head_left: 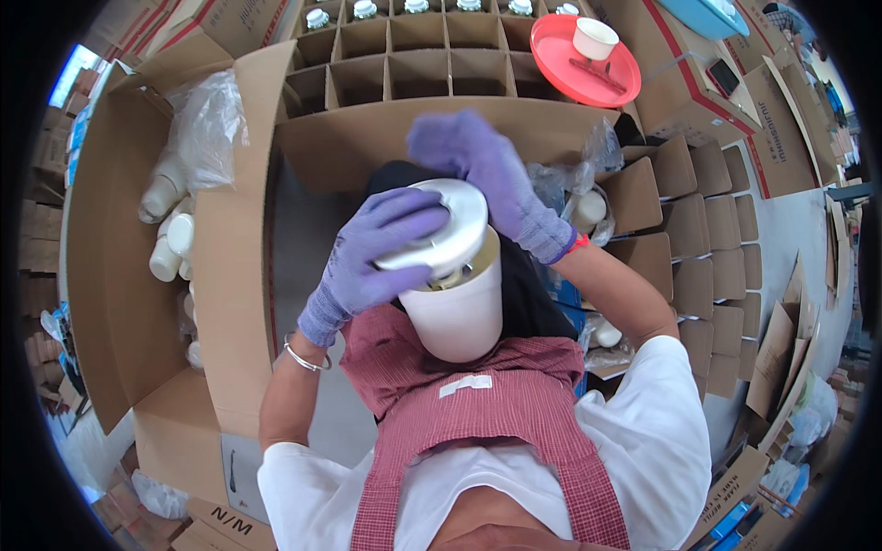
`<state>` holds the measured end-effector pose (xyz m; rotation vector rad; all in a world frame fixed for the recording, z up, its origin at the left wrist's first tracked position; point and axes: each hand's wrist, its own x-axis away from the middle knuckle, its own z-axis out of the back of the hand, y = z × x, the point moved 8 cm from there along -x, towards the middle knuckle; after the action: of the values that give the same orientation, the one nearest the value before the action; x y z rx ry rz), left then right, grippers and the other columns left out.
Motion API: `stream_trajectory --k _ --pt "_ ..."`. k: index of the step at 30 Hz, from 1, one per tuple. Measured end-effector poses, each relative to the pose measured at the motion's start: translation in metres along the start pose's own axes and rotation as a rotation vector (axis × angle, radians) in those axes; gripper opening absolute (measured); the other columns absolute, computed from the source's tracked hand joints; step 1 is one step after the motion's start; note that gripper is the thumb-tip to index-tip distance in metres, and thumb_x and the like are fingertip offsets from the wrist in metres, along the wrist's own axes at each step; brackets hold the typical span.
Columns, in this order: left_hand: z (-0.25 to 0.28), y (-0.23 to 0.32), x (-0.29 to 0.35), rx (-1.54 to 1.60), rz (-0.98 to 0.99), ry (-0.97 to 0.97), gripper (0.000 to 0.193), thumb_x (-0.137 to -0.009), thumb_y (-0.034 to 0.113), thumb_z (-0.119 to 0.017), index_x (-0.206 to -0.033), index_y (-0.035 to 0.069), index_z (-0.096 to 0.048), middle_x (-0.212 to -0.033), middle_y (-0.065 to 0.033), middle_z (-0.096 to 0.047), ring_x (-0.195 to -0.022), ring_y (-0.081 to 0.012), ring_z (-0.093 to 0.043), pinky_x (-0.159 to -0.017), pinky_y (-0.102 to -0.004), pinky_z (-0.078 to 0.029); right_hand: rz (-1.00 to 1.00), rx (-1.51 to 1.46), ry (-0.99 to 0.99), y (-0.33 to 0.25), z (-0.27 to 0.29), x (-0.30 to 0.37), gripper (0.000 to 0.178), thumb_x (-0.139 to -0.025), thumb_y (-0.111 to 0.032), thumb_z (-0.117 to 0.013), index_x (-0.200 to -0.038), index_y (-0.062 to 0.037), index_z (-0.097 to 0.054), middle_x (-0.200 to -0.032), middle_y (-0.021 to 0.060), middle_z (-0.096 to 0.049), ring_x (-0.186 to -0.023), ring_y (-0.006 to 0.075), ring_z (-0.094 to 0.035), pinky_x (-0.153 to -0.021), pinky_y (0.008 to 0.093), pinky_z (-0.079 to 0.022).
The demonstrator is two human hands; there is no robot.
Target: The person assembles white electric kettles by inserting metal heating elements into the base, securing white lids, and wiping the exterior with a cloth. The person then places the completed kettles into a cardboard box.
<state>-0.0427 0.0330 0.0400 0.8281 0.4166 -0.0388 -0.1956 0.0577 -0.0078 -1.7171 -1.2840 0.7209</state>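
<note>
A white cylindrical container (457, 317) rests on my lap, tilted, with its mouth toward the far side. Over that mouth sits a round white lid (450, 230), slanted so a gap shows at the near right, with some small parts visible beneath it. My left hand (386, 243), in a purple knitted glove, grips the lid from the left, its fingers spread across the top and rim. My right hand (478, 161), gloved alike, is raised just beyond the lid with its fingers stretched to the left and slightly blurred. Nothing shows in its grasp.
Ahead stands a divided carton (395, 69) with white-capped items in its far row. A red plate (588, 78) on its right corner bears a white cup (595, 39). Left is an open box (230, 275) of white bottles and plastic; right, cardboard dividers (689, 230).
</note>
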Motion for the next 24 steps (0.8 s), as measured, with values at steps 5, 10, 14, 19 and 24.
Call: stream_trajectory --k 5,10,14,19,24 --pt "0.036 -0.037 0.011 0.392 0.409 0.565 0.054 -0.089 0.005 -0.062 -0.138 -0.004 -0.038 -0.125 -0.0173 -0.061 -0.111 -0.0249 -0.063 -0.092 -0.0363 -0.054 1.169 1.262 -0.185 -0.085 -0.077 0.046 0.065 -0.076 -0.012 -0.076 -0.137 -0.0120 -0.054 -0.134 0.0187 -0.050 -0.118 0.0357 -0.057 -0.098 0.0397 -0.051" --pt "0.000 -0.026 -0.013 1.363 0.545 0.680 0.064 -0.107 0.051 -0.024 -0.139 -0.001 -0.045 -0.130 -0.0182 -0.057 -0.119 -0.0261 -0.060 -0.101 -0.0395 -0.052 0.878 1.589 -0.056 -0.049 -0.068 0.026 0.074 -0.070 -0.029 -0.081 -0.138 -0.0232 -0.052 -0.126 0.0159 -0.051 -0.105 0.0353 -0.062 -0.080 0.0405 -0.058" --pt "-0.009 -0.022 -0.012 1.211 0.508 0.736 0.053 -0.107 0.034 -0.036 -0.138 -0.007 -0.047 -0.122 -0.0146 -0.062 -0.108 -0.0209 -0.064 -0.092 -0.0331 -0.052 0.722 1.277 0.038 -0.061 -0.052 0.023 0.071 -0.080 -0.032 -0.077 -0.137 -0.0068 -0.042 -0.111 0.0198 -0.057 -0.096 0.0378 -0.063 -0.075 0.0439 -0.055" --pt "0.007 0.019 -0.031 0.159 -0.021 0.603 0.064 -0.083 0.011 -0.061 -0.144 -0.004 -0.047 -0.153 -0.0253 -0.037 -0.138 -0.0343 -0.041 -0.115 -0.0409 -0.029 0.864 1.209 0.065 -0.078 -0.037 0.011 0.039 -0.086 -0.002 -0.061 -0.124 0.0031 -0.054 -0.095 0.0210 -0.061 -0.084 0.0396 -0.062 -0.068 0.0431 -0.054" --pt "0.030 -0.007 -0.030 0.739 0.269 0.677 0.059 -0.098 0.041 -0.045 -0.139 -0.001 -0.047 -0.142 -0.0179 -0.049 -0.128 -0.0276 -0.052 -0.109 -0.0404 -0.040 0.853 1.142 -0.094 -0.094 -0.061 0.014 0.066 -0.078 -0.015 -0.075 -0.137 -0.0013 -0.049 -0.121 0.0198 -0.056 -0.102 0.0317 -0.065 -0.078 0.0421 -0.057"
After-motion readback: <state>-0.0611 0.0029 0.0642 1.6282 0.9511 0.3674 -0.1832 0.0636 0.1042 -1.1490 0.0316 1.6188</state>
